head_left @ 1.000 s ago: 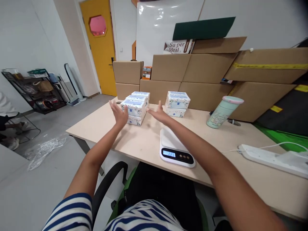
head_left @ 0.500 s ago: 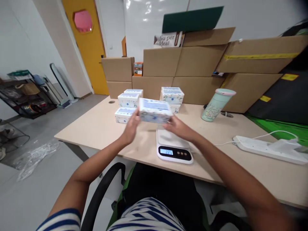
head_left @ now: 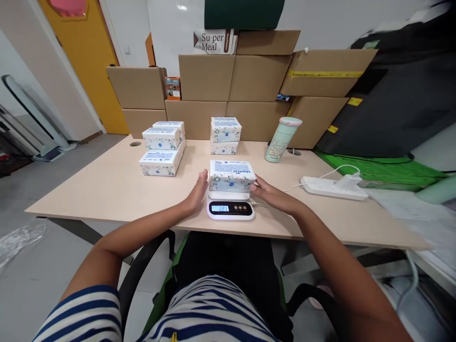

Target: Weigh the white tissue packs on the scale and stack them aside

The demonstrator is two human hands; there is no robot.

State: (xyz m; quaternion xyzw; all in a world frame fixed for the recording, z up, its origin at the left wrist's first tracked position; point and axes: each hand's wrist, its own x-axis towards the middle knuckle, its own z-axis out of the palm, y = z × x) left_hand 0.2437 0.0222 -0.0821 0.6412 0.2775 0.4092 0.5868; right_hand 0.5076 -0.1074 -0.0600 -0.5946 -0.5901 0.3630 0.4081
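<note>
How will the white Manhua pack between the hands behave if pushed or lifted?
The pack seems unlikely to roll, having flat faces; being wider than tall, it should resist tipping. It's probably fairly firm: similar packs stand stacked without obvious sagging.

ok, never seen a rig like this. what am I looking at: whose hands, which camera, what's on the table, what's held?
No machine: just a person's bare left hand and right hand. One head-worn camera took every picture, looking forward and down. On the table, a white printed pack sits on a digital scale. The left hand is open beside it, the right at its right edge; I can't tell whether either grips it. Also there: stacked packs, a green bottle, a power strip; cardboard boxes behind.
</note>
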